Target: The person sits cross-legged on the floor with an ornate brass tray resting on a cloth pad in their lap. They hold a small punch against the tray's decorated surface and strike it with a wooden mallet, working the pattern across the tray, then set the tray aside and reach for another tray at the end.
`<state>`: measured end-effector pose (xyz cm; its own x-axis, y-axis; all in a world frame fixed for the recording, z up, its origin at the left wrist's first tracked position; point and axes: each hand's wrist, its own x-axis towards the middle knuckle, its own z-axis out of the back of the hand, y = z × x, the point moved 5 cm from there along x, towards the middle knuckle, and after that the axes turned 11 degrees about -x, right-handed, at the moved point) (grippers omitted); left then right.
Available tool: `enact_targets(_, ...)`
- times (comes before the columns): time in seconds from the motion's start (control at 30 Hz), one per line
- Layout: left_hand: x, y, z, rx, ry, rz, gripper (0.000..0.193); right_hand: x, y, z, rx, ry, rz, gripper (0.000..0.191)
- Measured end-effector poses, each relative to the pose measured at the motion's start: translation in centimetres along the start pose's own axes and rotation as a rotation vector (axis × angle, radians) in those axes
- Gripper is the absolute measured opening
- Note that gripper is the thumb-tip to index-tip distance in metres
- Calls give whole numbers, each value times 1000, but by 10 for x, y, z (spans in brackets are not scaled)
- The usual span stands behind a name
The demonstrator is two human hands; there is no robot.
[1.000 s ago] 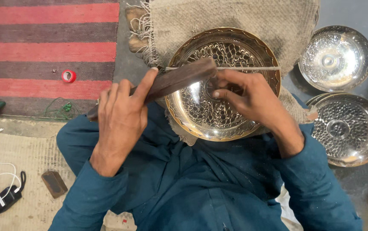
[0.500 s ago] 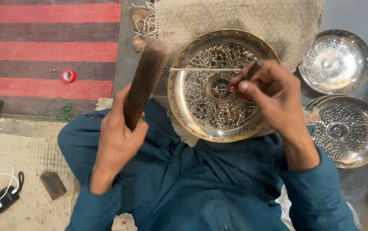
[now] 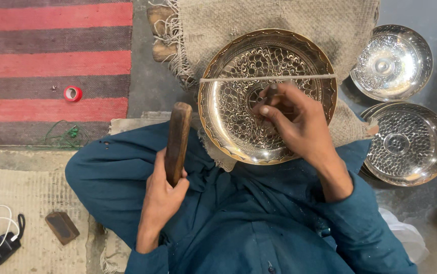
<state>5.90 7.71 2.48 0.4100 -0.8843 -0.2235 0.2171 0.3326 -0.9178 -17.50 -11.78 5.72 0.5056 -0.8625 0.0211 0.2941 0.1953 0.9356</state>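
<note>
A round brass plate [image 3: 228, 106] with engraved patterns lies on burlap in front of me, with a thin cord stretched across its upper part. My right hand [image 3: 294, 124] rests over the plate's middle and pinches a small dark chisel [image 3: 268, 95], tip down on the metal. My left hand [image 3: 163, 195] grips a brown wooden mallet [image 3: 179, 139], held upright to the left of the plate and clear of it. My legs in teal cloth fill the lower frame.
Two silver engraved plates [image 3: 392, 61] [image 3: 406, 143] lie at the right. A red-and-grey striped rug [image 3: 51, 56] with a red tape roll [image 3: 73, 93] is at the left. A small wooden block [image 3: 62, 227] and a black charger with white cable [image 3: 2, 247] sit lower left.
The mallet swung off the plate, out to the left and down toward my lap. My right hand shifted slightly on the plate, still holding the chisel.
</note>
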Motion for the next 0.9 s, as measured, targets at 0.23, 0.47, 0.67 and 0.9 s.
enact_targets(0.23, 29, -47, 9, 158, 64, -121, 71, 0, 3, -6, -1, -8, 27, 25)
enact_targets(0.47, 59, -108, 20, 391, 129, -411, 68, -1, -1, -4, -60, -5, -41, 23)
enact_targets(0.67, 76, -145, 16, 704, 173, -542, 71, -2, 7, -3, -140, -31, 165, 20)
enact_targets(0.9, 78, -169, 7, 718, 243, -648, 84, -3, 4, -4, -207, -51, 128, 19)
